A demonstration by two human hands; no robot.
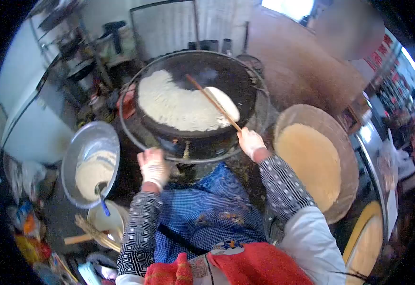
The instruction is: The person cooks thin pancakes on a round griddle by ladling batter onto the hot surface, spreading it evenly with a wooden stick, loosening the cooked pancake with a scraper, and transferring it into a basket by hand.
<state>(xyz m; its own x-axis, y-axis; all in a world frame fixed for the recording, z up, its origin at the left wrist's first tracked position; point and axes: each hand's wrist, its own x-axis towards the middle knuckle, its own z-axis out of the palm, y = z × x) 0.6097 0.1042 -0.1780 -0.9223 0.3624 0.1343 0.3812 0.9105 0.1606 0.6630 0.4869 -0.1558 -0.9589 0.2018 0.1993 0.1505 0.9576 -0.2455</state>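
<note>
My right hand [251, 143], in a pale glove, is closed around the near end of a thin wooden stick [211, 99]. The stick slants up and left over a large round black griddle [238, 71]. Pale batter [181, 104] covers the left and front of the griddle in a curved sheet. A thicker white oval mass [225, 103] lies beside the stick on the right. My left hand [152, 166], also gloved, is at the front left by the metal ring [127, 135] around the griddle. Its fingers are blurred, and whether they touch the ring is unclear.
On the left stands a metal basin [69, 166] of batter with a blue-handled ladle [104, 206] in it. Below it, a white bucket [93, 216] holds a brush [86, 224]. A wide basket [352, 175] lined with tan flatbread [307, 161] stands on the right.
</note>
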